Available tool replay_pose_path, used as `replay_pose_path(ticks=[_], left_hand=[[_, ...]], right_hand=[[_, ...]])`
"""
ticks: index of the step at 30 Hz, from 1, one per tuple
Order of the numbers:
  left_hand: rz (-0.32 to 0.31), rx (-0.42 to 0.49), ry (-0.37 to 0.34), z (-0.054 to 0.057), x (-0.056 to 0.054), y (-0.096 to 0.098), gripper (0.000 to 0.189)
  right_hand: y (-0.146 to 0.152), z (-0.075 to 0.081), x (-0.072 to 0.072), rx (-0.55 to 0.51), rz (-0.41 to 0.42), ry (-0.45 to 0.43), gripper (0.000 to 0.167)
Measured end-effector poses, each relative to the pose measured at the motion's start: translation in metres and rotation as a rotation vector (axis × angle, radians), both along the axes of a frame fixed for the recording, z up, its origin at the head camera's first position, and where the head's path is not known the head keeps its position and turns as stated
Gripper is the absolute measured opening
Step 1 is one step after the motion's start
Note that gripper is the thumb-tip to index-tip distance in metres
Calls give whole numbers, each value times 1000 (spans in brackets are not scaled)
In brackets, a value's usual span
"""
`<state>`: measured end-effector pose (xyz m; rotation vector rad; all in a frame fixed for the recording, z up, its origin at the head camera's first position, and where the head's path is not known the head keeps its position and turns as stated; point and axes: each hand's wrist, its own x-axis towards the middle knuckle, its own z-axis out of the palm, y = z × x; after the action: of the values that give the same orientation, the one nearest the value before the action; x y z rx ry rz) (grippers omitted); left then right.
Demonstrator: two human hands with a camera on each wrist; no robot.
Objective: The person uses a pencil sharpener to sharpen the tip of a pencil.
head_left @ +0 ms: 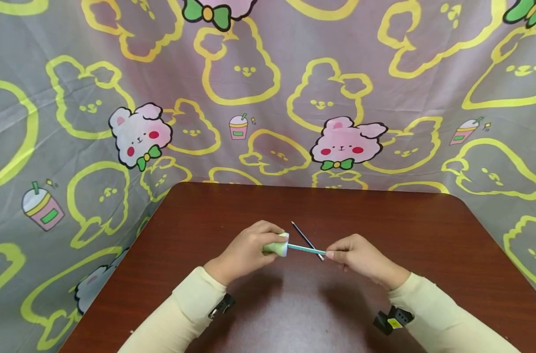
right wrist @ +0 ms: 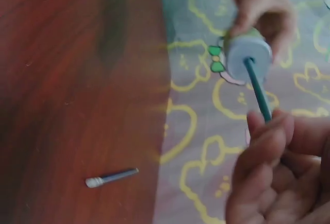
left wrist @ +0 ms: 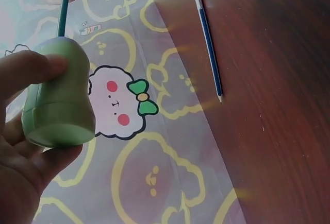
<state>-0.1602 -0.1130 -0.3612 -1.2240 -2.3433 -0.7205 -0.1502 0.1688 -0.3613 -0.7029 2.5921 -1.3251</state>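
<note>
Above the table, my left hand (head_left: 250, 251) grips a green pencil sharpener (head_left: 274, 247), its fingers wrapped round the waisted body. In the left wrist view the sharpener (left wrist: 62, 105) shows its rounded green base, with the thumb pressed on its side. A teal pencil (head_left: 305, 249) runs into the hole in the sharpener's pale end face (right wrist: 238, 62); its inserted tip is hidden. My right hand (head_left: 366, 257) pinches the pencil's other end between thumb and fingers. In the right wrist view the teal pencil (right wrist: 259, 94) slants from the fingertips into the hole.
A dark blue pencil (head_left: 304, 236) lies on the brown table (head_left: 215, 211) beyond the hands, its eraser end towards the right hand. Patterned cloth (head_left: 268, 113) with rabbits hangs behind the table and along its sides.
</note>
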Motion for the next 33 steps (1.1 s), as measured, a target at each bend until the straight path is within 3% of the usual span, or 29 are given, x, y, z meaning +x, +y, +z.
replay_pose_path(ticks=[2, 4, 6, 10, 14, 16, 19, 22, 26, 33], left_hand=[[-7, 5, 22, 0, 0, 0, 35], [-5, 10, 27, 0, 0, -1, 36], [7, 10, 25, 1, 0, -2, 36], [51, 0, 22, 3, -1, -3, 36], [87, -6, 1, 3, -2, -5, 36], [95, -2, -13, 4, -3, -6, 37], [95, 12, -39, 4, -4, -6, 38], [86, 31, -74, 4, -4, -7, 38], [64, 61, -134, 5, -4, -7, 39], [23, 89, -219, 8, -2, -6, 40]], right_hand=[[1, 5, -2, -54, -15, -200, 16], [1, 7, -4, -49, -7, -227, 17], [1, 7, -5, 1, -11, -182, 17], [1, 4, -3, 127, -58, 43, 25], [3, -5, -1, 202, -96, 501, 40], [5, -9, -2, 206, -105, 764, 37], [8, -13, -3, 188, -106, 1018, 35], [7, -16, -5, 160, -81, 1128, 41], [4, -19, -7, 115, -58, 1225, 36], [-1, -23, -12, 81, -59, 1343, 33]])
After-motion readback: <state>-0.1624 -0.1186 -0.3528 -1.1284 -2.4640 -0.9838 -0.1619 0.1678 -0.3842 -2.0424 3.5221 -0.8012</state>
